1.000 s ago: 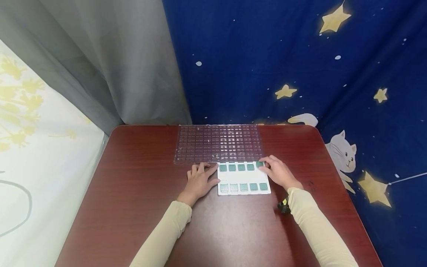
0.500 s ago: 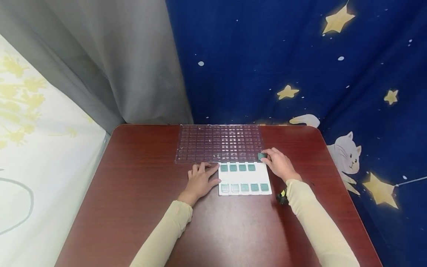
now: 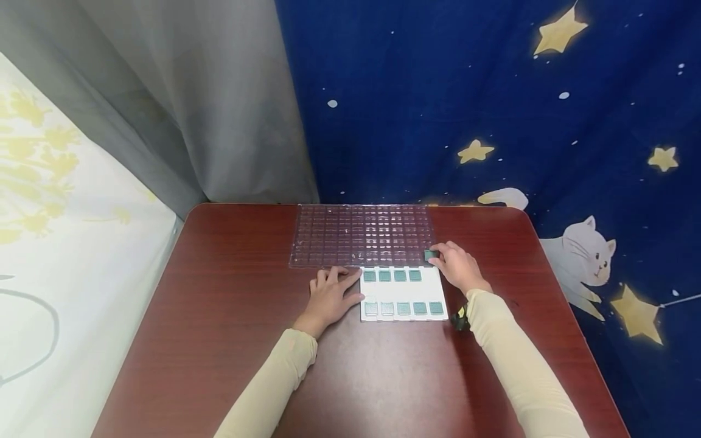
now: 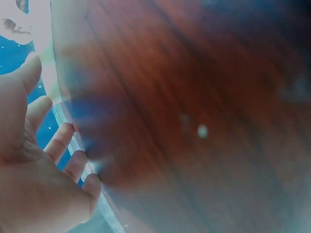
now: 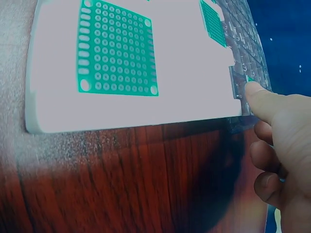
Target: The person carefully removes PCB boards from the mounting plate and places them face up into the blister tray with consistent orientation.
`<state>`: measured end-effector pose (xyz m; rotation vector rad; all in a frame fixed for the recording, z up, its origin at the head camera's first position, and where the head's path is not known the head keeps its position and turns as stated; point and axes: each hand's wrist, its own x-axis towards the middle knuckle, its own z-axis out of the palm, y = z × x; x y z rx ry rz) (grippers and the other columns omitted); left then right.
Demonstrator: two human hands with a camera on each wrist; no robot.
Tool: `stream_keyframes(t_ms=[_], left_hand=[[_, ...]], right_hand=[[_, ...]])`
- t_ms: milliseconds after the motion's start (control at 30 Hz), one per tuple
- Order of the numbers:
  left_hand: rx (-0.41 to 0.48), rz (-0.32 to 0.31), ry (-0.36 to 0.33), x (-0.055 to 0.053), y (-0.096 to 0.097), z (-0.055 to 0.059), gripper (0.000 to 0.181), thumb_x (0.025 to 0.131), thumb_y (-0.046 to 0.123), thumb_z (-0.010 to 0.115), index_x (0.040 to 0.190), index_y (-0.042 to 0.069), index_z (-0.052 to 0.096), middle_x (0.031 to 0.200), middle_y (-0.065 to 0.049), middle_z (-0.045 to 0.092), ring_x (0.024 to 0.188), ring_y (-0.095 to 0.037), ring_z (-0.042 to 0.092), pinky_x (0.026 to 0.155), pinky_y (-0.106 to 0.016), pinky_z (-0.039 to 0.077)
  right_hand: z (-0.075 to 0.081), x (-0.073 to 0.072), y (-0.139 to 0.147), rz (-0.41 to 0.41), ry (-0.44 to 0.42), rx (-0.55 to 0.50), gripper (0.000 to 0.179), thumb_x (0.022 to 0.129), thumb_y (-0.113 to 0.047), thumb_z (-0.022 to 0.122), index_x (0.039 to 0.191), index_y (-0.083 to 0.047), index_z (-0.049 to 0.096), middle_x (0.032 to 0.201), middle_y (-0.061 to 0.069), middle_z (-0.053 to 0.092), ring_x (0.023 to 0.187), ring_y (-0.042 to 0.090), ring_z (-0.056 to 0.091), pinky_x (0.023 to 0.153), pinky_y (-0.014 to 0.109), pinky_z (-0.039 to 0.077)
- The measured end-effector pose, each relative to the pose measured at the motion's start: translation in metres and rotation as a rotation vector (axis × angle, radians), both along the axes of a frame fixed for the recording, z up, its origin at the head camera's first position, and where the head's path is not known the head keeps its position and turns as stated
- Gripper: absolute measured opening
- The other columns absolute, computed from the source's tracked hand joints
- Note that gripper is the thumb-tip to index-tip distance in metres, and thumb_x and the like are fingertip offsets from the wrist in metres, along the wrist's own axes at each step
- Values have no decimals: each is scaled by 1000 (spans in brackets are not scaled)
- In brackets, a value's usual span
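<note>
9 green boards (image 3: pixel 403 308) lie on the white tray (image 3: pixel 402 293), 5 in the near row, 4 in the far. The right hand (image 3: pixel 459 266) has its grip clamped on 1 more board (image 3: pixel 430 255), at the clear tray (image 3: pixel 356 237)'s near right corner. The left hand (image 3: pixel 328 298), fingers apart, touches the white tray's left edge. I'd pinch that board lightly by its rim, square it to the clear grid and lower it level, left hand bracing.
</note>
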<state>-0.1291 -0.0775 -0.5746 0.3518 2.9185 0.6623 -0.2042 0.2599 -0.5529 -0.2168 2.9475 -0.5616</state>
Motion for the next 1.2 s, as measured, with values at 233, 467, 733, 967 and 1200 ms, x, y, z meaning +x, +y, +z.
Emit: stream_keyframes(t_ms=[233, 467, 733, 967, 1200], left_hand=[[0, 3, -5, 0, 0, -1, 63, 96, 57, 62, 153, 38, 46, 150, -6, 45, 126, -36, 38, 95, -53, 31], [-8, 7, -21, 0, 1, -2, 64, 95, 59, 61, 154, 40, 44, 152, -5, 44, 129, -35, 37, 96, -52, 30], [10, 3, -15, 0, -1, 0, 63, 96, 57, 62, 154, 38, 45, 151, -6, 45, 130, -36, 36, 97, -53, 31], [12, 0, -14, 0, -1, 0, 63, 96, 57, 62, 154, 38, 45, 151, -6, 44, 129, -35, 37, 97, -53, 30], [15, 4, -14, 0, -1, 0, 63, 95, 57, 62, 154, 38, 45, 151, -6, 45, 130, -35, 37, 98, -53, 30]], right_hand=[[-3, -2, -2, -5, -21, 19, 39, 100, -32, 66, 136, -16, 64, 97, 3, 60, 83, 21, 56, 67, 35, 45], [-4, -2, -4, -10, -30, 23, 40, 100, -32, 66, 137, -16, 64, 95, 5, 59, 79, 21, 54, 63, 33, 43], [-5, -3, -6, -14, -29, 16, 41, 99, -30, 67, 136, -14, 64, 93, 5, 57, 77, 20, 53, 61, 32, 41], [-5, -3, -6, -10, -40, 13, 41, 100, -30, 67, 138, -14, 63, 94, 5, 58, 77, 20, 54, 61, 32, 41], [-7, -3, -5, -20, -43, 12, 41, 100, -31, 66, 138, -16, 63, 95, 5, 59, 80, 21, 55, 64, 33, 43]])
